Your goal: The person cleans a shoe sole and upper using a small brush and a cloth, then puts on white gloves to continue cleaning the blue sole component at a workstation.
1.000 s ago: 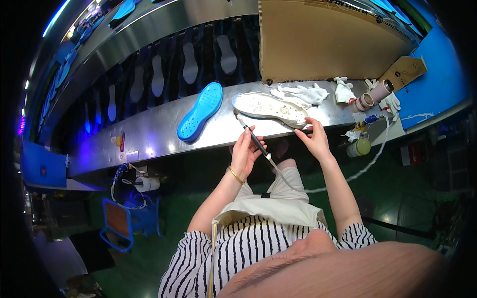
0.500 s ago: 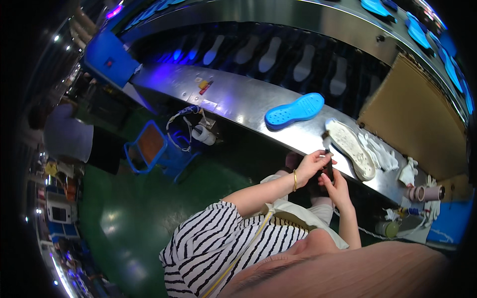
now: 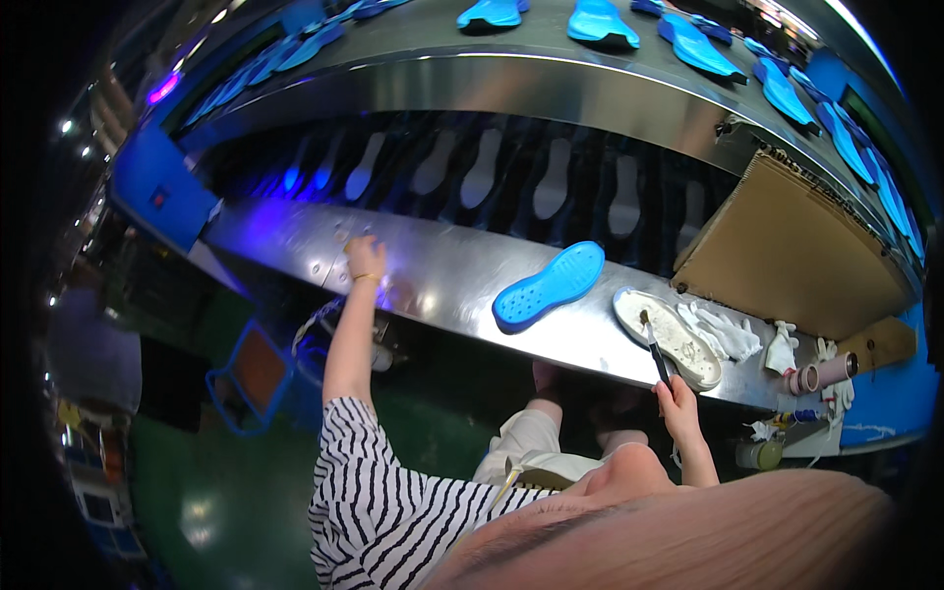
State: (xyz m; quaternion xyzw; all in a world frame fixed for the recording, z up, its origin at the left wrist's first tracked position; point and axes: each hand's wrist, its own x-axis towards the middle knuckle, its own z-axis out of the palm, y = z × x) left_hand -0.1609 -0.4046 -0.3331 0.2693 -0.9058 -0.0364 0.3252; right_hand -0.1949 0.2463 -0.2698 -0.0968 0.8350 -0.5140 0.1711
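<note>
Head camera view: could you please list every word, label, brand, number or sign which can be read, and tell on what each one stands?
None: no text can be read in this view.
Cardboard: no legible print shows.
Blue sole and white sole: no readable lettering.
Brush handle and pink bottle: too small to tell whether they carry any.

On the bench (image 3: 442, 280) we log, left to right: sole (image 3: 551, 285), second sole (image 3: 685, 341), gloves (image 3: 733, 337). Left hand (image 3: 367, 258): left of these. Right hand (image 3: 678, 405): before the second sole; brush (image 3: 656, 354) over it. Cardboard (image 3: 806, 246): behind the gloves.
</note>
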